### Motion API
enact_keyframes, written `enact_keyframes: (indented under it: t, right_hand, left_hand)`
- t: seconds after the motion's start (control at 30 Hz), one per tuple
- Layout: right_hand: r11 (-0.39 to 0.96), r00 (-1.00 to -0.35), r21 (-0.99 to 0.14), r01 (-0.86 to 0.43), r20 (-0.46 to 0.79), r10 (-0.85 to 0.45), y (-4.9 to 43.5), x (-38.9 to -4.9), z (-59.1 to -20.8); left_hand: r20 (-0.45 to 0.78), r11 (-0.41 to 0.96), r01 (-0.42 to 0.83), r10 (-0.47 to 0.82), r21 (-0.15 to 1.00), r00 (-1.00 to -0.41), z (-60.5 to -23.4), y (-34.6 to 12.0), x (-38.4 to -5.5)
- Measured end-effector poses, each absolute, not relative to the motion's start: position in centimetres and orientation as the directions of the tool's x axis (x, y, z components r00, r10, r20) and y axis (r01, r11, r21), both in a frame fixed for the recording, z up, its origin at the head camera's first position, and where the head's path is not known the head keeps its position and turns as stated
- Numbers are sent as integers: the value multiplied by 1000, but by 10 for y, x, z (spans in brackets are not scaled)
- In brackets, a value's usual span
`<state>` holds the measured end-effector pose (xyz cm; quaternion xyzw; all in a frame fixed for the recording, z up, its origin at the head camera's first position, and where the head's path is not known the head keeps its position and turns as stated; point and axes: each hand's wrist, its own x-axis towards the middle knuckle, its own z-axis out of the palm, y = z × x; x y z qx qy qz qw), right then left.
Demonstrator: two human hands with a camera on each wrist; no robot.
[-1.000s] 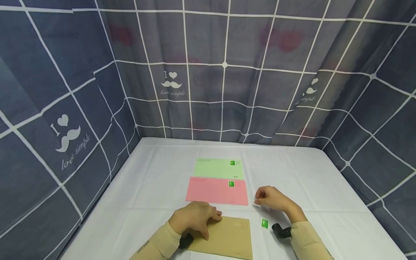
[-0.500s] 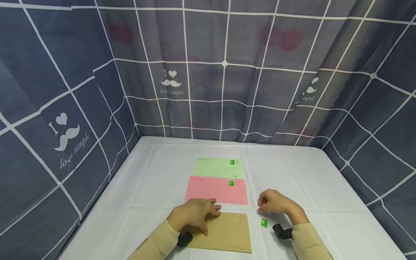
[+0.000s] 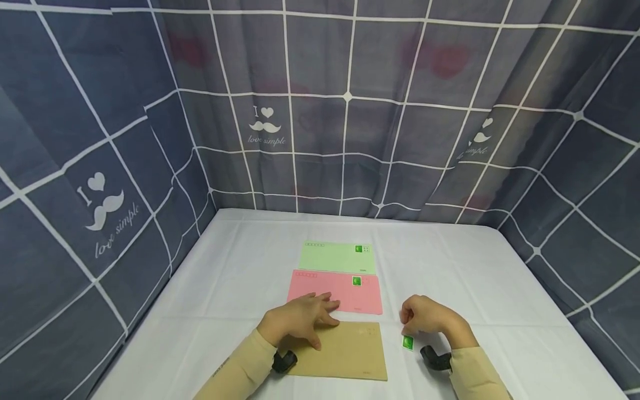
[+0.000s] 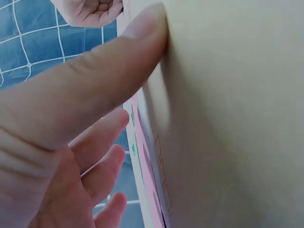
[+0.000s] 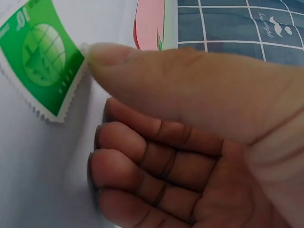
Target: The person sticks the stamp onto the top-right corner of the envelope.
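Note:
My left hand lies spread over the left part of a brown envelope, its thumb down on the paper. Its other fingers reach over the lower edge of a pink envelope, which bears a green stamp. On the white cloth right of the brown envelope is a loose green postage stamp with perforated edges. My right hand is just above it, fingers curled down to the cloth. In the right wrist view, the thumb tip meets a corner of the stamp; the curled fingers hold nothing visible.
A light green envelope with a green stamp lies behind the pink one. Black wrist cameras sit at both cuffs. A dark blue gridded curtain hangs around the back and sides of the white-covered table.
The brown envelope has slid forward towards the pink one, my left hand moving with it. My right hand has come back towards the loose stamp, its thumb now at the stamp's corner.

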<state>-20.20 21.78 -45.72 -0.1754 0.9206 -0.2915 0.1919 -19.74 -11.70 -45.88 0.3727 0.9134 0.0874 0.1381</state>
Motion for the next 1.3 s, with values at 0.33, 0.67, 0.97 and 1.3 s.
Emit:
enact_keyframes:
  t: [0.33, 0.67, 0.97, 1.3]
  right_hand:
    - [812, -898, -552, -188, -239, -370, 211, -193, -455]
    - [804, -879, -543, -243, -227, -419, 212, -193, -453]
    - [783, -858, -552, -286, -218, -466, 214, -190, -459]
    - [820, -908, -528, -221, -196, -370, 209, -185, -458]
  left_hand:
    - [-171, 706, 645, 702, 292, -691, -461, -121, -203]
    - [-183, 697, 623, 705, 355, -685, -462, -124, -211]
    - [-222, 703, 650, 710, 288, -669, -462, -119, -210]
    - [-179, 707, 674, 707, 216, -684, -452, -111, -190]
